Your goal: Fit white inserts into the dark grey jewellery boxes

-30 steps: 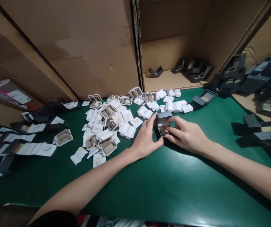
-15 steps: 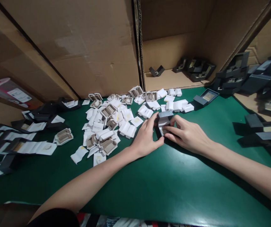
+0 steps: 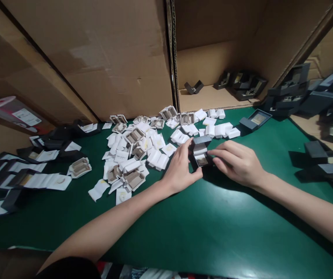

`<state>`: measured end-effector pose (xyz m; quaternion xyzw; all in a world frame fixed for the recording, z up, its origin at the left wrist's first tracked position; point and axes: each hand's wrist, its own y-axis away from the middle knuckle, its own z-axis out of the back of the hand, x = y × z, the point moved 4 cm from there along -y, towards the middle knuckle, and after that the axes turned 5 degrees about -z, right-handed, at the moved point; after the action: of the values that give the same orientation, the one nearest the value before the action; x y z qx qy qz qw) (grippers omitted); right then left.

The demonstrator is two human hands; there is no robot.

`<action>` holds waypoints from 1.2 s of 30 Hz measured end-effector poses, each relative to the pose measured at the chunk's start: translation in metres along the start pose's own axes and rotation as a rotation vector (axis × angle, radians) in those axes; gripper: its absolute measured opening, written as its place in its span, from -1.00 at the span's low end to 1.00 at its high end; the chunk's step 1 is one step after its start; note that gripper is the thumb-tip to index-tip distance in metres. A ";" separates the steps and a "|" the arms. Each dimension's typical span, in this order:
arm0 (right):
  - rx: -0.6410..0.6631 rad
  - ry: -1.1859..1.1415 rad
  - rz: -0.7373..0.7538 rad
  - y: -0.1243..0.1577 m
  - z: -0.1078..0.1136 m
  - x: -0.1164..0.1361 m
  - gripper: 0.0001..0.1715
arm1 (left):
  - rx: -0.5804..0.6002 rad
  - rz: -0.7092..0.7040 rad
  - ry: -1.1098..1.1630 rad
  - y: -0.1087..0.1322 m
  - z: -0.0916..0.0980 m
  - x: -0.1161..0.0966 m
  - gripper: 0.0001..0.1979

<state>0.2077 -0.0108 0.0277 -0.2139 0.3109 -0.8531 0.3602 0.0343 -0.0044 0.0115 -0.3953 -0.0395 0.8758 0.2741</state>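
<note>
A small dark jewellery box point(image 3: 201, 140) stands on the green table with its lid raised. White lining shows inside the lid, and a greyish-brown patch shows in the base. My left hand point(image 3: 179, 170) is closed round the box's left side, fingers behind it and thumb at the front. At the box's right edge is my right hand point(image 3: 238, 162), its fingers bent forward and a small gap between index finger and thumb. Whether those fingertips touch the box is hard to see. Just beyond my left hand lies a heap of white folded card inserts point(image 3: 157, 159).
Dark boxes with white inserts point(image 3: 47, 181) crowd the table's left side. More dark boxes point(image 3: 317, 102) are piled at the right, and one open box point(image 3: 255, 119) lies behind my right hand. Tall cardboard walls point(image 3: 96, 58) line the back. A clear tub point(image 3: 15, 114) stands far left.
My right hand has drawn back a little to the right, its fingers out of the box's base, so the inside shows more. My left hand keeps its hold.
</note>
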 end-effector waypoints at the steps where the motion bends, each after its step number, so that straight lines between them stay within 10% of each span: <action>1: -0.035 -0.007 -0.033 0.000 0.002 -0.005 -0.81 | -0.004 0.004 0.006 0.000 0.000 0.000 -0.20; 7: -0.035 0.087 -0.242 0.002 -0.004 -0.044 -0.60 | -0.031 0.001 -0.047 0.000 0.002 -0.001 -0.23; 14: 0.268 0.168 -0.089 0.004 -0.021 -0.042 -0.55 | -0.079 0.013 -0.058 0.000 0.003 -0.002 -0.23; 28: 0.253 0.261 -0.138 0.005 -0.022 -0.041 -0.47 | -0.060 -0.021 -0.063 0.000 0.002 -0.002 -0.25; 36: 0.192 0.169 -0.046 0.000 -0.014 -0.031 -0.74 | -0.047 -0.011 -0.040 0.000 0.001 -0.002 -0.24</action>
<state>0.2195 0.0174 0.0127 -0.1130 0.2521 -0.9020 0.3317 0.0348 -0.0052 0.0141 -0.3840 -0.0677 0.8808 0.2688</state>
